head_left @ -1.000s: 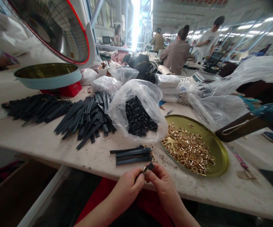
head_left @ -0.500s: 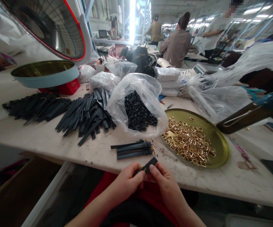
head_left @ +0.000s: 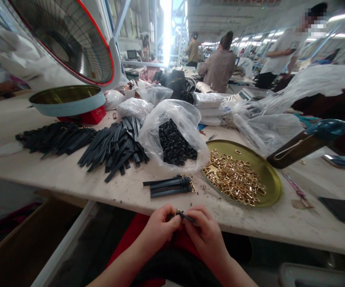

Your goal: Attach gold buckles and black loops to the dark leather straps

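Just off the table's front edge, my left hand pinches a black strap near a small gold buckle. My right hand holds the other end of the same strap, its fingers pressed together. Beyond my hands lies a small stack of black straps with gold buckles at the right end. A clear plastic bag holds small black loops. To its right, a gold round tray bears a heap of gold buckles.
Piles of black straps lie left of the bag. A red-rimmed fan and a blue-rimmed tin stand at the left. Pink-handled scissors and a dark flat object lie right. Several people work in the background.
The strap between my hands has turned from its flat face to a narrow edge. My right fingers have shifted round it. The camera view has tilted up slightly.
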Motion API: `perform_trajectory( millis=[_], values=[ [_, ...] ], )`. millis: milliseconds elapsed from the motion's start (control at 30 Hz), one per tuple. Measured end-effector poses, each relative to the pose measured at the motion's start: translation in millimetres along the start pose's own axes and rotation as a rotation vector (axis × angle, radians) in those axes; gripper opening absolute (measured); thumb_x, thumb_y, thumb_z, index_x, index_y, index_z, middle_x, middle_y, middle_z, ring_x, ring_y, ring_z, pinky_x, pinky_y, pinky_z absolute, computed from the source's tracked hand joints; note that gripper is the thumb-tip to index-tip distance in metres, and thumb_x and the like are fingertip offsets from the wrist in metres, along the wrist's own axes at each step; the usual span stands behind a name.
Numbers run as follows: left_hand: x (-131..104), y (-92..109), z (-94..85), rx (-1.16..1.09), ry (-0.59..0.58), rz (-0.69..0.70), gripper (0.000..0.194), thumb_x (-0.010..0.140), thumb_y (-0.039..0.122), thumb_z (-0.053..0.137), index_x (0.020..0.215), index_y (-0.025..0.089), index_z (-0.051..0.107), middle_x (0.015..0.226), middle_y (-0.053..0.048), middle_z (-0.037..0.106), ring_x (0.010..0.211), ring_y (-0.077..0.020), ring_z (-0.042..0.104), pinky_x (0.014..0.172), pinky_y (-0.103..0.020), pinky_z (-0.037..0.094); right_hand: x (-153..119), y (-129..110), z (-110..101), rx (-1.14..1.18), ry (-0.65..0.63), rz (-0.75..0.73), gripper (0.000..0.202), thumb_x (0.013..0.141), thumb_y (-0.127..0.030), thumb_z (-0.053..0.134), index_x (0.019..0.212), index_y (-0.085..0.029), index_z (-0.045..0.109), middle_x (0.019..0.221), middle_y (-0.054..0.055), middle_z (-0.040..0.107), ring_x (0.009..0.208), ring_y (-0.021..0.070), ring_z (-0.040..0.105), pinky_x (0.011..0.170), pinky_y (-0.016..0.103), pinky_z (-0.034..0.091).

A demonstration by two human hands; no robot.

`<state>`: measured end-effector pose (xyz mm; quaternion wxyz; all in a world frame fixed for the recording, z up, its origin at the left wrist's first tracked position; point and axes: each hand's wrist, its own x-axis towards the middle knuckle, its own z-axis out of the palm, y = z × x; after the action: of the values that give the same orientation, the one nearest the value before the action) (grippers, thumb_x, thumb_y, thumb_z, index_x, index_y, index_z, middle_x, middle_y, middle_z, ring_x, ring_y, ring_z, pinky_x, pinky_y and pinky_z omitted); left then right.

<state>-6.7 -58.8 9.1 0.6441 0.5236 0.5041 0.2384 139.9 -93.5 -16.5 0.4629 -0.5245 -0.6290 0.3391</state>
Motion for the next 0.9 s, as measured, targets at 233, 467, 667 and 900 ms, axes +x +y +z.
perform_trajectory(
  millis=[233, 467, 667, 900],
  values=[
    [-18.4, 7.4, -6.0, 0.285, -0.021, 0.168, 0.021, 0.078, 0.035, 0.051, 0.067, 0.016, 0.047, 0.060, 0.005, 0.044, 0.057, -0.0095, 0.038, 0.051, -0.020, 0.029, 7.5, -3.5, 2.8, 0.354, -0.008, 0.363, 0.025, 0.072, -0.040, 0.063, 0.069, -0.017, 0.051, 0.062, -0.003, 0.053, 0.058, 0.0115, 0.047, 0.055, 0.023, 0.039],
    [-2.4, -4.3, -8.7, 0.138, -0.011, 0.106, 0.032, 0.074, 0.043, 0.054, 0.060, 0.019, 0.039, 0.051, 0.005, 0.047, 0.048, -0.0095, 0.040, 0.047, -0.021, 0.029, 6.9, -8.7, 3.9, 0.460, -0.156, 0.345, 0.024, 0.076, -0.041, 0.059, 0.073, -0.018, 0.052, 0.066, -0.002, 0.052, 0.062, 0.0118, 0.048, 0.058, 0.023, 0.039],
    [20.1, -4.3, -18.0, 0.160, 0.018, 0.235, 0.030, 0.081, 0.032, 0.048, 0.107, 0.018, 0.047, 0.067, 0.003, 0.055, 0.062, -0.0127, 0.051, 0.059, -0.023, 0.039, 55.1, -0.6, -24.5, 0.009, -0.327, 0.131, 0.025, 0.085, -0.038, 0.046, 0.079, -0.017, 0.058, 0.070, 0.001, 0.057, 0.066, 0.0141, 0.052, 0.059, 0.024, 0.040],
    [54.0, 6.2, -23.4, 0.164, 0.088, 0.113, 0.028, 0.084, 0.035, 0.040, 0.099, 0.015, 0.053, 0.055, 0.006, 0.045, 0.051, -0.0109, 0.042, 0.052, -0.022, 0.033, 193.8, 62.2, -42.1, -0.701, -0.001, 0.048, 0.011, 0.077, -0.016, 0.053, 0.085, -0.017, 0.060, 0.091, 0.009, 0.061, 0.086, 0.0217, 0.057, 0.078, 0.032, 0.041]
  ],
)
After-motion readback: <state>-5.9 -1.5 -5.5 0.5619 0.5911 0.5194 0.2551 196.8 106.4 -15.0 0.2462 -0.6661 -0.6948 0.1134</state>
